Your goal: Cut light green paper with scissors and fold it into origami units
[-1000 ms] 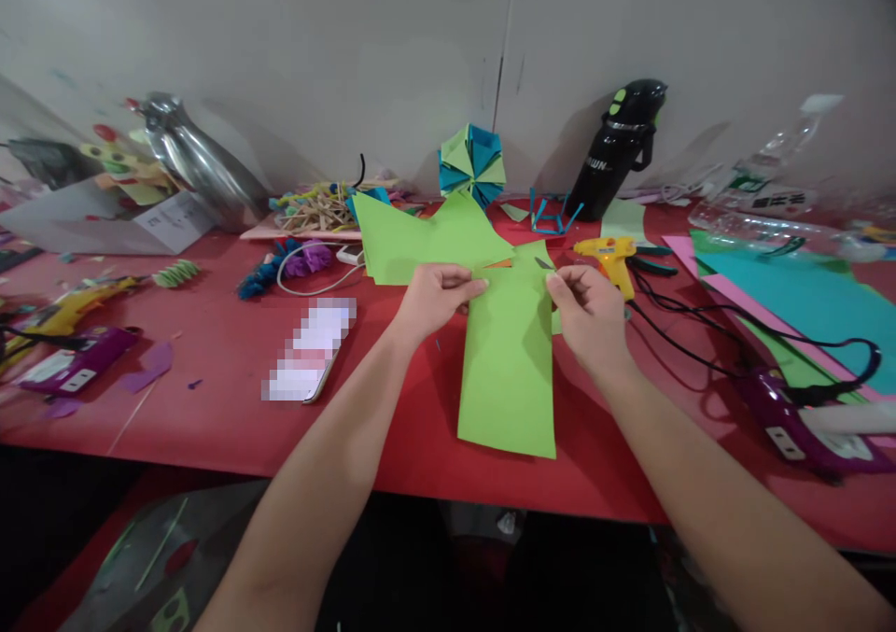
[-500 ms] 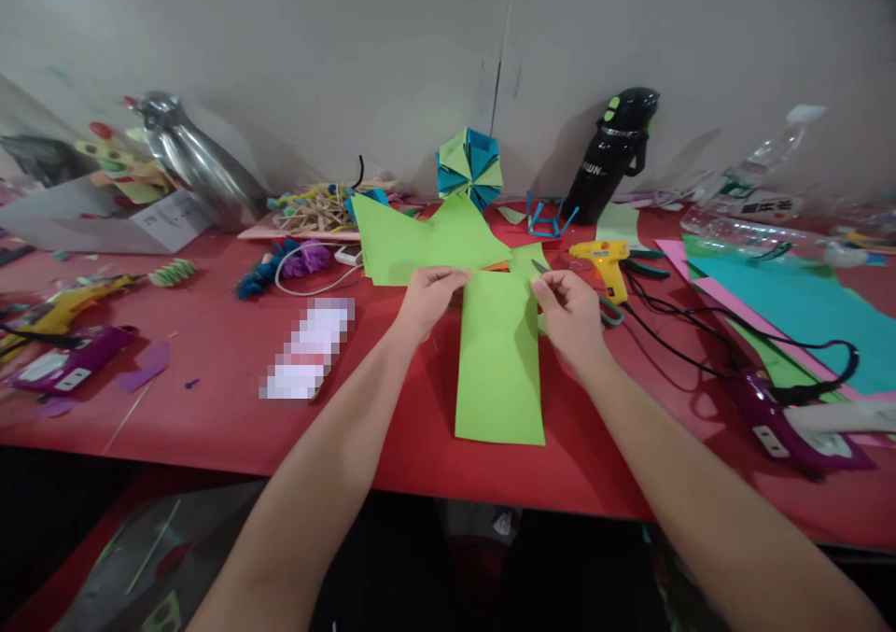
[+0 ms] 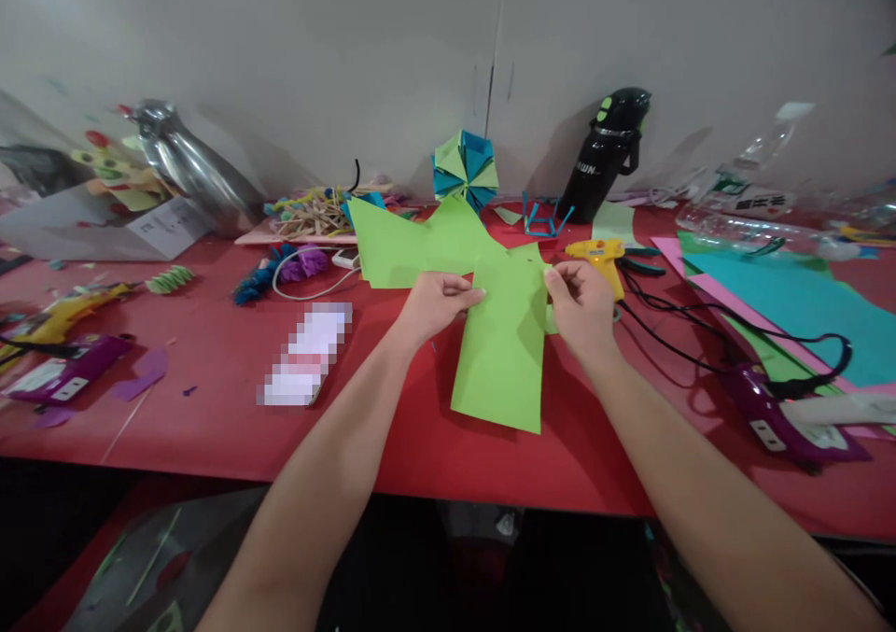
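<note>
Two hands hold one strip (image 3: 500, 357) in the head view: the left hand (image 3: 440, 305) pinches its left edge, the right hand (image 3: 582, 307) its upper right corner. Long axis: fore-and-aft, near end angled slightly left. Position: above the table (image 3: 434, 464), far end overlapping the sheet (image 3: 413, 245) in view.

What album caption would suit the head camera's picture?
Both hands hold green paper by its edges at a red table, a yellow glue gun nearby.
</note>
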Action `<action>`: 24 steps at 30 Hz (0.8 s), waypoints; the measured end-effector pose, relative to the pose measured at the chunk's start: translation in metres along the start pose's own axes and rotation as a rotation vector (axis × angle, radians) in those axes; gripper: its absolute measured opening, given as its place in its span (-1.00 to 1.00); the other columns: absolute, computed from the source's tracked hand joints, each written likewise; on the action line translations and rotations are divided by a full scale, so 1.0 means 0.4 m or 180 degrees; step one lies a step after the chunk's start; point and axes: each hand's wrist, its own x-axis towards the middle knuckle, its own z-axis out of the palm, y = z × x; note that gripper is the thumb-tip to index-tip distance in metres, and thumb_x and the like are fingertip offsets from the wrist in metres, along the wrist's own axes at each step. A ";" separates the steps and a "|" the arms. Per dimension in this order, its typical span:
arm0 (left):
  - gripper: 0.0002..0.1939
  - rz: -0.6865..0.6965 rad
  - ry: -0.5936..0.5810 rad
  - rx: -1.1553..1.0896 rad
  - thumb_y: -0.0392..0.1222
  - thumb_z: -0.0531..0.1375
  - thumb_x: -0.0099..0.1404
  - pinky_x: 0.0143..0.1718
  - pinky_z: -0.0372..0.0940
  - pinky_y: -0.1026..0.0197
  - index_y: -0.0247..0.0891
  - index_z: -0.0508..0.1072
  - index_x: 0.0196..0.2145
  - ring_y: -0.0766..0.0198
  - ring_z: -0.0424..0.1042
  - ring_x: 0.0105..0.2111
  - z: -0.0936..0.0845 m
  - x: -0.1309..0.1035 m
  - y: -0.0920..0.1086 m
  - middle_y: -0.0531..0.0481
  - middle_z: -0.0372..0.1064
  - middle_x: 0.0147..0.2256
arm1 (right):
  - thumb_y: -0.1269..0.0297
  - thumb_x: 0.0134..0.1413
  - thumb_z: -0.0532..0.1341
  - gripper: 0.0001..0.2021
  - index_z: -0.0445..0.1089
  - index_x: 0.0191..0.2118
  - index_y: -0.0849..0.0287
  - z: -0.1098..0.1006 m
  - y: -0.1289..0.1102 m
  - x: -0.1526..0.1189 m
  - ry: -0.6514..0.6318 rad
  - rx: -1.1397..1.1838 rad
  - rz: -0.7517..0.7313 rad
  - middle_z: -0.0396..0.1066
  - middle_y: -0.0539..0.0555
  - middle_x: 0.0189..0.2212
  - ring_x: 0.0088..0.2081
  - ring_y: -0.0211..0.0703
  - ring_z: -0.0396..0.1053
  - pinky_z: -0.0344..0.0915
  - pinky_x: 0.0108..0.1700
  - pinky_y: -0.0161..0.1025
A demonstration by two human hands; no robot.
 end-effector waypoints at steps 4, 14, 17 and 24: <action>-0.66 0.0284 -0.0008 0.0347 0.07 0.39 0.14 -0.39 0.30 0.26 -0.30 0.55 -0.42 0.33 0.41 -0.47 0.013 -0.002 -0.004 0.02 0.48 -0.46 | 0.20 0.12 0.25 -0.86 0.36 -0.37 0.13 -0.001 0.001 0.005 0.0155 -0.0141 -0.0073 0.34 -0.03 -0.51 -0.49 -0.23 0.27 0.24 -0.43 -0.22; -0.74 -0.0109 -0.0416 0.0106 -0.07 0.29 0.31 -0.38 0.38 0.25 -0.30 0.47 -0.43 0.34 0.44 -0.51 0.010 -0.014 0.008 -0.01 0.47 -0.50 | 0.08 0.10 0.30 -0.77 0.35 -0.35 0.12 -0.051 0.042 0.048 0.0592 -0.0249 -0.0210 0.33 -0.03 -0.50 -0.50 -0.20 0.27 0.24 -0.40 -0.17; -0.66 -0.0039 -0.0255 0.0137 0.04 0.19 0.39 -0.37 0.38 0.23 -0.30 0.45 -0.39 0.33 0.43 -0.52 0.012 -0.007 0.005 -0.04 0.48 -0.48 | 0.01 0.09 0.31 -0.71 0.35 -0.35 0.12 -0.063 0.052 0.058 0.0702 -0.0219 -0.0189 0.33 -0.03 -0.50 -0.50 -0.21 0.26 0.22 -0.41 -0.17; -0.49 0.0211 -0.0412 -0.0075 0.25 0.25 0.26 -0.14 0.38 0.13 -0.33 0.53 -0.22 0.09 0.52 -0.15 0.059 -0.013 -0.010 -0.21 0.56 -0.15 | 0.03 0.08 0.32 -0.73 0.36 -0.34 0.12 -0.031 0.035 0.035 0.0399 0.0047 -0.0083 0.33 -0.05 -0.51 -0.51 -0.24 0.25 0.22 -0.43 -0.21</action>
